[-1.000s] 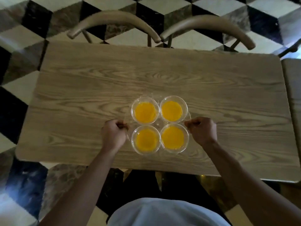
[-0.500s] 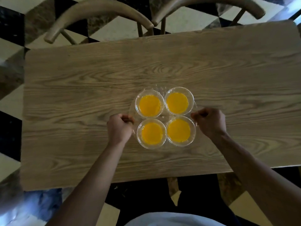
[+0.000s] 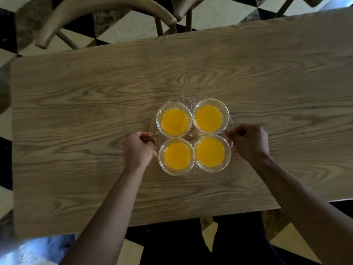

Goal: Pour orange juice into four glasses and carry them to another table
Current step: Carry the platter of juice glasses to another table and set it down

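On wooden table (image 3: 76, 111): four glasses (image 3: 193, 136) of orange juice on clear tray (image 3: 186, 101); left hand (image 3: 138, 150), right hand (image 3: 249, 143) fingers pinch tray rim.

bare table (image 3: 76, 131) all round, chairs (image 3: 107, 8) beyond far edge

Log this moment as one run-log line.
stage: tray on table | left hand: grips clear tray edge | right hand: grips opposite edge | four glasses: full of juice

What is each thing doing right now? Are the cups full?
Four glasses: upright, filled with orange juice, packed two by two on the tray.
Clear tray: under the glasses, gripped at both sides.
Left hand: fingers curled on the tray's left edge.
Right hand: fingers curled on the tray's right edge.
Wooden table: beneath the tray.
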`<control>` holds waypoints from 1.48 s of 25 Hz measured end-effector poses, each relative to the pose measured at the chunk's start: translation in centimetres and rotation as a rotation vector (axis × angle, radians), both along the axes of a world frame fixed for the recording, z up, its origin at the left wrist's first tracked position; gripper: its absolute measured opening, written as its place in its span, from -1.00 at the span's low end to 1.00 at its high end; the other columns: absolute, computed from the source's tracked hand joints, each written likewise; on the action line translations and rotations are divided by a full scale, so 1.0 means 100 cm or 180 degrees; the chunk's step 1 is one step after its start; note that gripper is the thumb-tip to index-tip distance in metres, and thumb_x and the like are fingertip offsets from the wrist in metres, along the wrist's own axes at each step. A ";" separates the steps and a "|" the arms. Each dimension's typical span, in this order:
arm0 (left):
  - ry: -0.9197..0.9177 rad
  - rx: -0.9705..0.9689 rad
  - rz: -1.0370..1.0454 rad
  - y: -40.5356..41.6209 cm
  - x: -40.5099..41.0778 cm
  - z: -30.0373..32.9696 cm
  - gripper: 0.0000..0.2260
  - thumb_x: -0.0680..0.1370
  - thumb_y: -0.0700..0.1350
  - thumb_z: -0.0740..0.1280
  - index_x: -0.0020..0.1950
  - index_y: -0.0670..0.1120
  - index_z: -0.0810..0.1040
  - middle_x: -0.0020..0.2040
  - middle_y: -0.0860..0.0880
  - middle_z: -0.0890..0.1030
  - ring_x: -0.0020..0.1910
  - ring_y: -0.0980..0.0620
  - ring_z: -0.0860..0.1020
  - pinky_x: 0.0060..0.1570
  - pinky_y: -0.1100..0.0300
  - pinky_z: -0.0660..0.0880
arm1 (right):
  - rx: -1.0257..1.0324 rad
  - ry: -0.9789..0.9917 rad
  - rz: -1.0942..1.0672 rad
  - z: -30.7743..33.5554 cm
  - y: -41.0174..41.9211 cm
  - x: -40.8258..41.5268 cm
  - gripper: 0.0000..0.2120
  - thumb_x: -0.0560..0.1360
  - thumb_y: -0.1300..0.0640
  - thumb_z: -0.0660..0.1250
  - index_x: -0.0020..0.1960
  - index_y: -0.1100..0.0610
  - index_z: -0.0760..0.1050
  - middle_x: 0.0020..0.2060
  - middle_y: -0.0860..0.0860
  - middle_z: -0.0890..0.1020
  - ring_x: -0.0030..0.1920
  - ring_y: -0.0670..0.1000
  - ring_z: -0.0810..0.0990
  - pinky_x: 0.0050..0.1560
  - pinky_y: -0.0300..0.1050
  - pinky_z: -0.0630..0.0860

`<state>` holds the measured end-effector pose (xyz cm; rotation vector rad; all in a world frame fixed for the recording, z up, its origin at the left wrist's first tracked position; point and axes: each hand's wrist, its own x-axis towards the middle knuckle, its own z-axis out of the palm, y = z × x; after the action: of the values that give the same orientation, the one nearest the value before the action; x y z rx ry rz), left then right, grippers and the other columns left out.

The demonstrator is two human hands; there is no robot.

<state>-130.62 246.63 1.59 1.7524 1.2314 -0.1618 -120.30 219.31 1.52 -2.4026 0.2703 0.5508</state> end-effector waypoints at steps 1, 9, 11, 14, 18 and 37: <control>-0.0003 0.0010 -0.0016 0.000 0.001 -0.001 -0.74 0.52 -0.43 0.36 -0.11 -0.08 0.68 -0.18 -0.09 0.75 -0.23 -0.09 0.72 -0.05 -0.10 0.72 | 0.0014 -0.0010 0.0014 0.000 0.000 0.001 -0.87 0.48 0.09 0.50 -0.21 0.12 0.70 -0.38 -0.09 0.66 -0.38 -0.23 0.55 -0.46 -0.44 0.36; -0.0027 0.0052 -0.0109 0.001 0.005 -0.003 -0.77 0.56 -0.39 0.35 -0.04 -0.07 0.67 -0.12 -0.12 0.75 -0.31 -0.07 0.67 -0.28 0.07 0.59 | 0.0028 -0.0038 -0.0032 -0.005 0.004 0.003 -0.87 0.46 0.07 0.51 -0.19 0.12 0.72 -0.38 -0.07 0.68 -0.36 -0.16 0.60 -0.35 -0.34 0.43; -0.0022 0.0062 -0.0134 0.001 0.006 -0.002 -0.78 0.57 -0.38 0.36 -0.02 -0.07 0.68 -0.12 -0.10 0.74 -0.28 -0.09 0.70 -0.29 0.04 0.62 | 0.0059 -0.0033 -0.0041 -0.004 0.004 0.003 -0.87 0.46 0.07 0.50 -0.19 0.13 0.72 -0.40 -0.09 0.67 -0.37 -0.16 0.61 -0.33 -0.33 0.46; 0.0023 0.0071 -0.0137 0.002 0.007 -0.003 -0.80 0.57 -0.37 0.37 0.01 -0.09 0.69 -0.13 -0.07 0.74 -0.25 -0.08 0.71 -0.26 0.03 0.67 | 0.0064 -0.0061 -0.0020 -0.004 0.004 0.003 -0.86 0.47 0.07 0.50 -0.19 0.13 0.72 -0.39 -0.06 0.69 -0.33 -0.08 0.66 -0.30 -0.31 0.49; 0.0009 0.0157 -0.0129 0.004 0.010 -0.007 -0.87 0.57 -0.32 0.42 0.03 -0.12 0.70 -0.15 -0.05 0.74 -0.33 -0.02 0.69 -0.23 0.05 0.68 | 0.0082 -0.0031 -0.0028 -0.004 0.006 0.004 -0.86 0.47 0.07 0.50 -0.20 0.12 0.71 -0.39 -0.07 0.68 -0.38 -0.16 0.62 -0.36 -0.36 0.44; -0.0187 0.0347 -0.0494 0.019 0.008 -0.002 -0.81 0.48 -0.18 0.55 0.06 0.00 0.68 -0.12 0.10 0.71 -0.09 0.02 0.73 0.05 -0.09 0.69 | 0.0406 0.0183 -0.0097 0.010 -0.004 0.003 -0.76 0.43 -0.01 0.56 -0.03 0.14 0.72 -0.29 -0.01 0.75 -0.32 -0.03 0.75 -0.19 -0.01 0.72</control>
<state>-129.87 248.51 1.36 1.9344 1.0792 -0.1348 -119.96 218.88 2.48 -2.2587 0.2876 0.6058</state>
